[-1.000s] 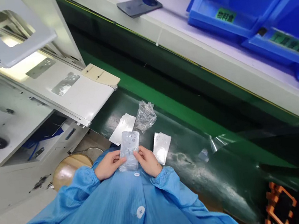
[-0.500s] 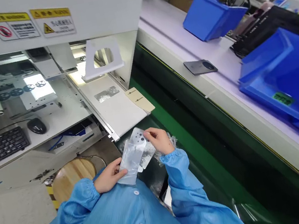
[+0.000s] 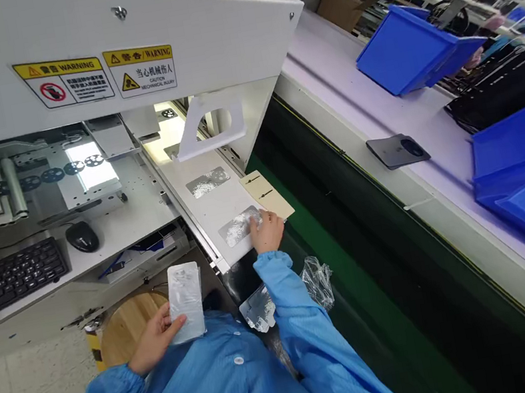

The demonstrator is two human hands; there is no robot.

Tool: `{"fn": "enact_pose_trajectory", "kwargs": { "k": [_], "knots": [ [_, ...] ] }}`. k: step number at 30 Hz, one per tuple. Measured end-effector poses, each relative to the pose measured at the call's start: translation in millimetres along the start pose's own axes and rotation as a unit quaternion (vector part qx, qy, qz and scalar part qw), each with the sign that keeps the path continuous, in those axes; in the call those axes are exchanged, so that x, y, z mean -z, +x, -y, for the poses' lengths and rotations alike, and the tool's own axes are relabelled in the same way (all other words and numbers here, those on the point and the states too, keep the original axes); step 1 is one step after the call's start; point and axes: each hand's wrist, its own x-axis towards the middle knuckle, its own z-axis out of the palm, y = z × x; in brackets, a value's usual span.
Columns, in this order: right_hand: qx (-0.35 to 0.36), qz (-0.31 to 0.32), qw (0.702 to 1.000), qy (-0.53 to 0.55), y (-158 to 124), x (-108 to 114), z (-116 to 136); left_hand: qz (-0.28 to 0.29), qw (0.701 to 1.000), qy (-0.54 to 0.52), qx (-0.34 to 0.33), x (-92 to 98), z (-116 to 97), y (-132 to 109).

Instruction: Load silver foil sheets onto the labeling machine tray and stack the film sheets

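Observation:
My left hand [image 3: 153, 341] grips a clear plastic bag [image 3: 186, 302] by its lower edge, held near my chest above a round wooden stool [image 3: 117, 327]. My right hand [image 3: 265, 231] reaches forward and rests its fingers on a silvery flat plate [image 3: 238, 226] lying on the white machine tray [image 3: 208, 209]. A second silvery plate [image 3: 208, 181] lies further back on the same tray. More silvery pieces [image 3: 258, 309] and a crumpled clear wrapper [image 3: 318, 278] lie on the dark green belt [image 3: 364, 314] under my right forearm.
A beige card [image 3: 267, 194] sits at the tray's right edge. A white machine housing with warning labels [image 3: 96, 77] looms above. Keyboard [image 3: 3, 283] and mouse [image 3: 81, 236] sit at left. Across the belt, a bench holds a dark phone back [image 3: 397, 150] and blue bins [image 3: 406, 49].
My right hand has left the bag and carried a silvery plate forward onto the machine tray. My left hand has pulled the bag back toward my left side. The view has tilted up.

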Motion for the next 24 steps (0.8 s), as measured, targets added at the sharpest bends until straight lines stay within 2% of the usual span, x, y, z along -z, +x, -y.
{"fn": "enact_pose_trajectory", "kwargs": {
  "k": [2, 4, 8, 17, 21, 24],
  "knots": [
    [0.080, 0.047, 0.996, -0.005, -11, -8, 11, 0.015, 1.000, 0.001, -0.001, -7.2, -2, 7],
    [0.119, 0.085, 0.989, -0.016, -17, -16, 19, 0.040, 0.999, 0.002, 0.000, -12.8, -3, 11],
    [0.121, 0.097, 0.987, -0.028, -12, -26, 22, 0.062, 0.998, 0.008, -0.002, -14.6, -3, 15],
    [0.097, 0.099, 0.990, -0.019, 4, -29, 28, 0.032, 0.999, 0.019, -0.013, -13.8, -5, 15],
    [0.101, 0.094, 0.990, 0.016, -1, -17, 30, 0.031, 0.999, 0.025, -0.018, -15.8, -10, 13],
    [0.118, 0.105, 0.979, 0.130, -25, 6, 30, 0.054, 0.998, 0.033, -0.028, -20.0, -13, 14]
  ]
}}
